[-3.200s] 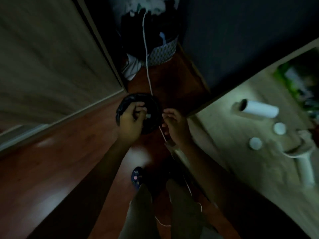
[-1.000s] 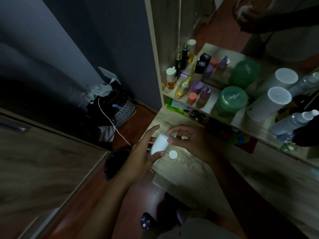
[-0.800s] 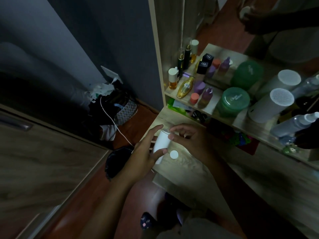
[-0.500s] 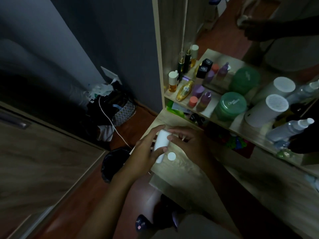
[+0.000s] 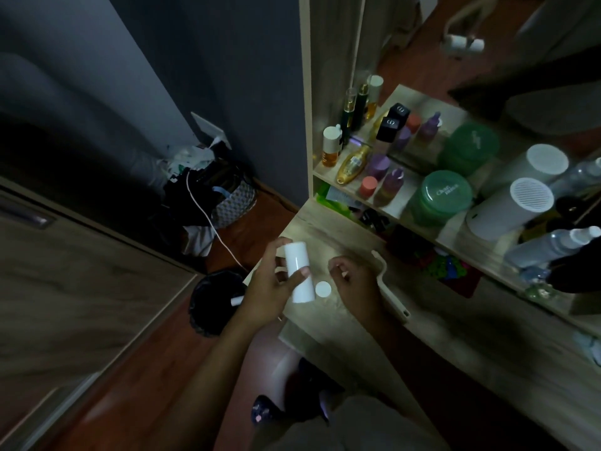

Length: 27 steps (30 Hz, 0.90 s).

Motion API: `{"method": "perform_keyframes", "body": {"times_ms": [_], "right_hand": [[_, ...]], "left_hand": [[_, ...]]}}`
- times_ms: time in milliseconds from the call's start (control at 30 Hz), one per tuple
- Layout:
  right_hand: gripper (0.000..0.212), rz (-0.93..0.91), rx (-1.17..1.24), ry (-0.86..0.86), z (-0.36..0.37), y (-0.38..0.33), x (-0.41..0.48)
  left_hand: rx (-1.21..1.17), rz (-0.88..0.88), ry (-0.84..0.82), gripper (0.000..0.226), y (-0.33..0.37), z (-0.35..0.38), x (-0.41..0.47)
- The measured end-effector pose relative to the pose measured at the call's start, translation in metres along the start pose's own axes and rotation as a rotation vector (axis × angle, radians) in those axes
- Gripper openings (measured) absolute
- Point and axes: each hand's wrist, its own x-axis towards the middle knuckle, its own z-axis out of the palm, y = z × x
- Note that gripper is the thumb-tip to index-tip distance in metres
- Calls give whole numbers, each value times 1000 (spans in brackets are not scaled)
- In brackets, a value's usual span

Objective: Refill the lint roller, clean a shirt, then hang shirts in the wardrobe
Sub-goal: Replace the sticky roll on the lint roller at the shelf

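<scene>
The lint roller refill (image 5: 298, 272), a white cylinder, sits in the left hand (image 5: 265, 292) above the near corner of the wooden table (image 5: 328, 323), thumb across its front and fingers wrapped behind, tilted slightly off upright. Just right of its lower end a small white round cap (image 5: 323, 290) lies flat on the table. The right hand (image 5: 356, 281) hovers beside the cap with fingers curled loosely and nothing in them. Touching that hand's far side, the white lint roller handle (image 5: 388, 284) lies on the table. On the floor left of the table stands a black-lined bin (image 5: 213, 301) with one small white piece visible inside. Farther back against the dark wall, a patterned basket (image 5: 232, 203) is heaped with dark clothes and a white cable. On the shelf (image 5: 400, 213) beyond the table stand bottles, a green-lidded jar (image 5: 444, 195) and a white cylindrical container (image 5: 510, 208); their contents cannot be made out.
</scene>
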Motion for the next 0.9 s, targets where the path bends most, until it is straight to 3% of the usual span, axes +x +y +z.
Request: {"method": "perform_keyframes", "body": {"times_ms": [167,333,600,767,900], "right_hand": [[32,1,-311,-149,36,48,0],[42,24,-440,-154,56,55,3],[35,20,-652,-170,68,58,13],[51,68,-699,-177,71,64,14],[34,25,-643,-157,71,66,14]], "left_hand": [[-237,-184,125,48,-3,-4,6],[-492,-379,147,55,1,-8,8],[-549,-416,203,45,7,-14,6],[-582,-419,218,48,7,-20,6],[-624,-448,200,52,8,-20,4]]}}
